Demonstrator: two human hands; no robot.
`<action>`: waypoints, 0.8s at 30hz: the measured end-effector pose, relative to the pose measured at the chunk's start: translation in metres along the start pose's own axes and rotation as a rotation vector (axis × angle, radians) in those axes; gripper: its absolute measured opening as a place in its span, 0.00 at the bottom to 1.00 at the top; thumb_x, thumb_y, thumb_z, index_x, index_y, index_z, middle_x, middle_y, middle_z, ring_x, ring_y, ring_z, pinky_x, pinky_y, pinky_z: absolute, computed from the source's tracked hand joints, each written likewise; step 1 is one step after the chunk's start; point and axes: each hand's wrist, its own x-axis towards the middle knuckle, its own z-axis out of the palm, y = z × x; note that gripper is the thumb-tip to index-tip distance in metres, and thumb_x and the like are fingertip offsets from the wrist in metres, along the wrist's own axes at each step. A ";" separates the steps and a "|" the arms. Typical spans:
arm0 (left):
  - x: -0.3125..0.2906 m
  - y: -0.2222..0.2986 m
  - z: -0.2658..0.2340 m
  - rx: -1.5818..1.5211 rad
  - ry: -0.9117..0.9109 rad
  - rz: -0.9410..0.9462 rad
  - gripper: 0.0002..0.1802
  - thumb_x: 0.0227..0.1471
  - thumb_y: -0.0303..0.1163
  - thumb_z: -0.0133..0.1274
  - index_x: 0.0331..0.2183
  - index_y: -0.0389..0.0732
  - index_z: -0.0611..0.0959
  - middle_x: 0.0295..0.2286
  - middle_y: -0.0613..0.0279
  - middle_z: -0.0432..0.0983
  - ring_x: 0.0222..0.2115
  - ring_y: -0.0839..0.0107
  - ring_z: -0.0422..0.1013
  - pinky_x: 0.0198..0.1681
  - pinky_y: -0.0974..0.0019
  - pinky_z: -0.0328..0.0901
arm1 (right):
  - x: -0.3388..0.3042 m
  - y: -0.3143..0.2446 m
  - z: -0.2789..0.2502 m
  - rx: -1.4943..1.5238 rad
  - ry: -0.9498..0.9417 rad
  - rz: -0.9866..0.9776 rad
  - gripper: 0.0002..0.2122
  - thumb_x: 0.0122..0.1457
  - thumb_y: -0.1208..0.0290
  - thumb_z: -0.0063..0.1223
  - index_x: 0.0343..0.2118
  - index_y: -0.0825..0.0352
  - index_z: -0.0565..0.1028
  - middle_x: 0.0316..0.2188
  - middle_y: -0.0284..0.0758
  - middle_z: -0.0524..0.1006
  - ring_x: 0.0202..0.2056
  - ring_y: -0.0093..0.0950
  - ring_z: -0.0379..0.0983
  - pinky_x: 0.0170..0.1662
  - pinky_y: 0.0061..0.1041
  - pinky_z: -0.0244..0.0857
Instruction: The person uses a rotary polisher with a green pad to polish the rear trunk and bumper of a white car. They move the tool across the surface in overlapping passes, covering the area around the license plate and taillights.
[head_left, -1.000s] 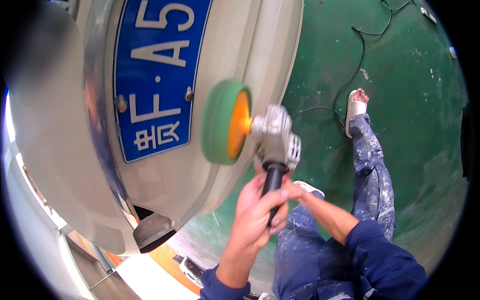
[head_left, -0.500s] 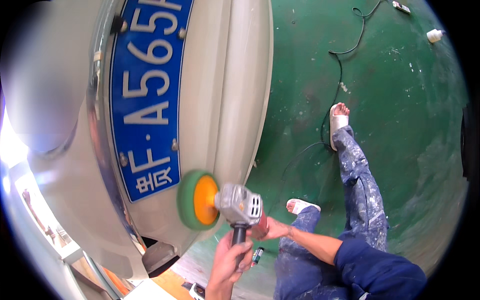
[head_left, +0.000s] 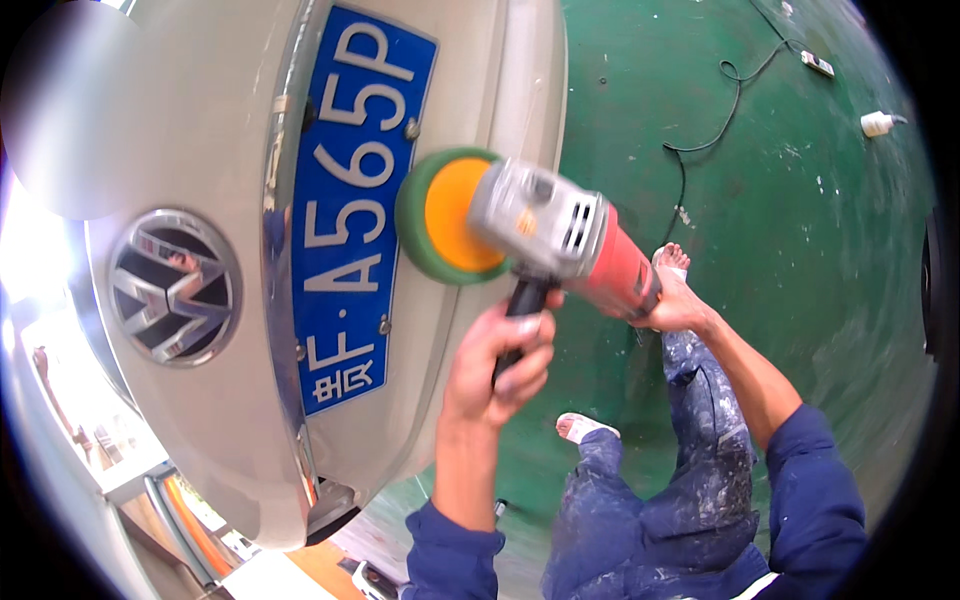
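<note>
An electric polisher [head_left: 545,222] with a grey metal head and red body is held up in front of the beige car's [head_left: 225,430] rear. My left hand [head_left: 500,365] wraps round its black side handle. Closed on the rear end of the red body is my right hand [head_left: 670,303]. The green and yellow polishing pad [head_left: 455,215] looks smeared by motion. It lies against or very near the panel beside the blue licence plate [head_left: 345,230]; which of the two I cannot tell. A round chrome emblem [head_left: 172,287] sits left of the plate.
A black cord [head_left: 735,110] snakes over the green floor [head_left: 780,250] to a white power strip [head_left: 817,63]. A white bottle [head_left: 877,124] stands at the far right. At the lower left are a shelf and a white surface [head_left: 265,580]. My feet wear white slippers [head_left: 580,427].
The polisher, held by both hands, has moved up along the car from the plate's lower end to beside its middle. The view has shifted, bringing the round emblem into sight.
</note>
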 end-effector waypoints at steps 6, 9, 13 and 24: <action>-0.117 -0.113 -0.113 -0.100 0.113 0.037 0.19 0.52 0.27 0.57 0.46 0.34 0.75 0.16 0.67 0.64 0.06 0.78 0.55 0.10 0.69 0.48 | -0.047 -0.062 0.012 -0.508 -0.250 -0.082 0.12 0.35 0.73 0.60 0.27 0.69 0.77 0.22 0.47 0.79 0.30 0.48 0.79 0.36 0.42 0.74; -0.156 -0.149 -0.135 -0.256 0.080 0.075 0.19 0.50 0.26 0.57 0.46 0.33 0.76 0.14 0.68 0.61 0.06 0.78 0.54 0.10 0.68 0.47 | -0.061 -0.081 0.032 -0.593 -0.373 -0.115 0.14 0.35 0.71 0.61 0.28 0.70 0.76 0.24 0.45 0.80 0.30 0.47 0.80 0.37 0.42 0.75; -0.157 -0.153 -0.142 -0.292 -0.044 0.164 0.18 0.51 0.25 0.54 0.46 0.34 0.77 0.10 0.70 0.55 0.04 0.80 0.52 0.08 0.71 0.48 | -0.055 -0.115 0.025 -0.701 -0.429 -0.062 0.14 0.35 0.71 0.61 0.27 0.70 0.76 0.25 0.45 0.80 0.30 0.46 0.80 0.36 0.42 0.74; 0.050 -0.016 0.010 0.005 -0.108 0.115 0.19 0.48 0.29 0.56 0.44 0.38 0.74 0.11 0.70 0.56 0.04 0.79 0.52 0.07 0.68 0.45 | 0.034 -0.174 -0.176 -0.706 -0.024 -0.051 0.11 0.35 0.76 0.62 0.25 0.71 0.76 0.20 0.48 0.75 0.25 0.44 0.77 0.33 0.36 0.71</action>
